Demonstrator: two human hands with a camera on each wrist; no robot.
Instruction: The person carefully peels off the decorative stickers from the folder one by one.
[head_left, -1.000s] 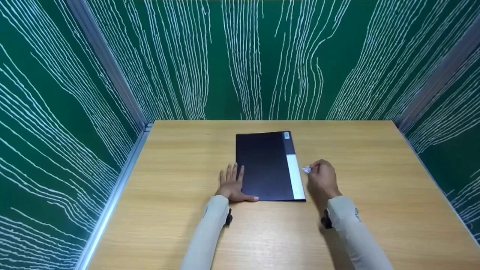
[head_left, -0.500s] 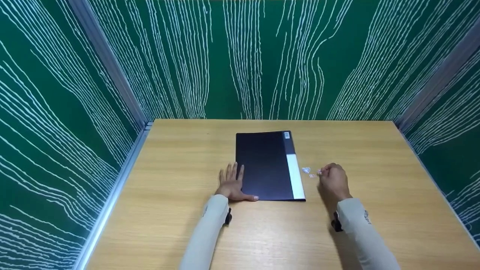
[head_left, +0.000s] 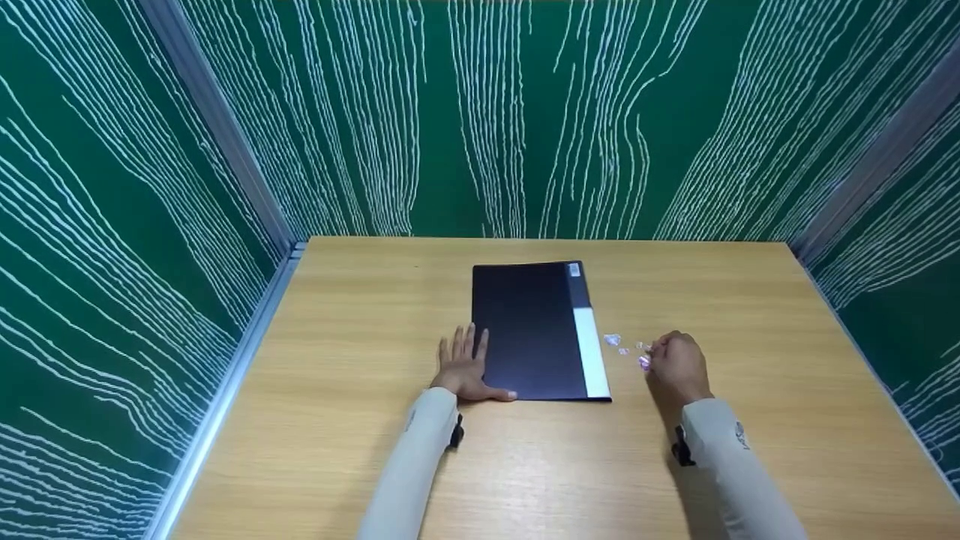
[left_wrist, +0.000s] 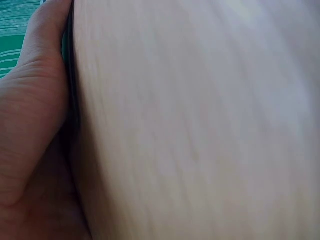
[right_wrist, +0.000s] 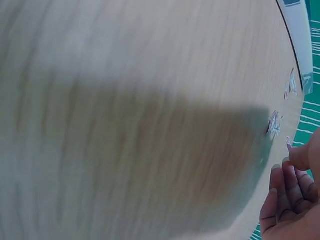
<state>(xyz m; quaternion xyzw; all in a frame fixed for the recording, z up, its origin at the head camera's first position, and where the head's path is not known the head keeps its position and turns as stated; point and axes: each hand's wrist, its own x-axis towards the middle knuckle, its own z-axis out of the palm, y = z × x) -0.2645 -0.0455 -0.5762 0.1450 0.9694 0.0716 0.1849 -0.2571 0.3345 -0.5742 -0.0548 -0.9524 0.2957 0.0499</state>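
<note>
A black document folder (head_left: 525,330) with a white strip along its right side lies on the wooden table. Spread over its lower left corner is my left hand (head_left: 463,371), fingers straight and thumb along the bottom edge. To the folder's right, several small shiny sticker-like pieces lie scattered, among them a pale piece (head_left: 612,340) by the white strip and a pinkish piece (head_left: 644,363) beside my right hand (head_left: 679,367). That hand's thumb and forefinger pinch together at a tiny shiny piece (right_wrist: 288,141), mostly hidden by the fingertips in the right wrist view.
The wooden table (head_left: 337,322) extends around the folder on all sides. Green wall panels (head_left: 435,150) with white wavy lines enclose it at the back and both sides, joined by grey metal posts (head_left: 217,127).
My right hand has moved right and slightly toward me, leaving small shiny pieces on the table, the pinkish one most recently. The left hand and folder have stayed in place.
</note>
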